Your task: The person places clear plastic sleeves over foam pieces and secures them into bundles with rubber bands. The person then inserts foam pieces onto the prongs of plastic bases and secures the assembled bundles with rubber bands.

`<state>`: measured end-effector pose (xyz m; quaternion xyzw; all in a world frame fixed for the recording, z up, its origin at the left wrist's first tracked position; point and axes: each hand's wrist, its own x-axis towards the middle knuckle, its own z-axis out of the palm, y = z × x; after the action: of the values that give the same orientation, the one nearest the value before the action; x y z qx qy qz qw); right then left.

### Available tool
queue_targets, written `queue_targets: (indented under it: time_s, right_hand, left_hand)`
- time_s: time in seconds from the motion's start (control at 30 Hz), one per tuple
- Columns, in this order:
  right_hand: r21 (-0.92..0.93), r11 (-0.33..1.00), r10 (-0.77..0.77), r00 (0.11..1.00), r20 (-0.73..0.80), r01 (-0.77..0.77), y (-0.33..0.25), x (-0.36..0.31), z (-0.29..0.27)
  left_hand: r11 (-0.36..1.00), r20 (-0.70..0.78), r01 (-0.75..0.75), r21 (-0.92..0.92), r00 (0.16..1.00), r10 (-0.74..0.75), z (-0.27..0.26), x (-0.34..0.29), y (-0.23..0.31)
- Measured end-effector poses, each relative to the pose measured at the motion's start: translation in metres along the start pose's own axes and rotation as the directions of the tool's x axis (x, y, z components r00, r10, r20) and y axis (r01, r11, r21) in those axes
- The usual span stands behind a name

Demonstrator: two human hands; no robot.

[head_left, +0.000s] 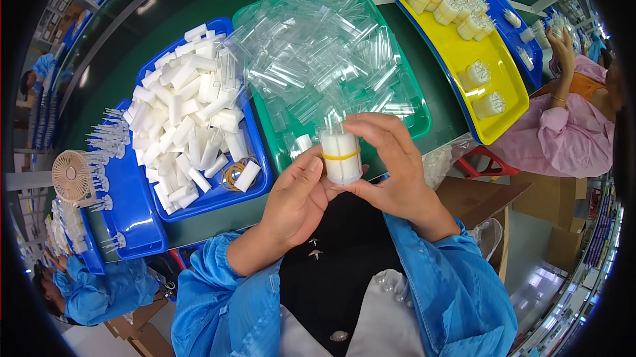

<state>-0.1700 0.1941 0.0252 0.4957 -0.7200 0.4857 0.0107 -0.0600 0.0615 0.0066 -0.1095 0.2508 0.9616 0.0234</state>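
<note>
In front of my body, between both hands, stands a bundle of white rolls (341, 147) bound by a yellow rubber band, with a clear disc at its foot and thin clear prongs on top. My left hand (296, 199) grips its lower left side, thumb against the white. My right hand (392, 170) spans it from the right, thumb at the base and fingers curled near the top. Just beyond, a green tray (414, 102) bears a heap of clear plastic pieces (324, 52). Left of it, a blue tray (262, 181) carries loose white rolls (179, 115) and several rubber bands (233, 175).
Farther left, another blue tray (136, 208) holds clear pronged parts (109, 135) near a beige fan (71, 177). At right, a yellow tray (500, 82) carries finished-looking bundles (454, 9). A co-worker's hand (563, 49) is beyond it; another person (109, 291) sits lower left.
</note>
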Motion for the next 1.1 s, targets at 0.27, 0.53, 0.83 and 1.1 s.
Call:
queue_targets:
  time_s: [0.27, 0.53, 0.83, 1.1]
  right_hand:
    - [0.161, 0.984, 0.078, 0.996, -0.048, -0.070, 0.008, -0.002, 0.002]
    - [0.070, 0.997, 0.032, 0.999, -0.015, -0.031, 0.005, -0.002, 0.004]
    - [0.075, 0.996, 0.046, 0.999, 0.022, -0.047, 0.003, -0.002, 0.000]
    - [0.151, 0.985, 0.078, 0.995, 0.064, -0.087, 0.001, -0.002, 0.001]
  left_hand:
    - [0.999, -0.006, -0.020, 0.029, 1.000, 0.021, 0.005, -0.001, -0.002]
    - [0.974, -0.128, -0.111, 0.198, 0.982, 0.138, -0.002, -0.001, -0.007]
    - [0.995, -0.076, -0.090, 0.035, 0.993, 0.093, 0.002, 0.000, -0.005]
    - [0.997, -0.034, -0.065, 0.036, 0.997, 0.066, 0.005, -0.001, -0.005]
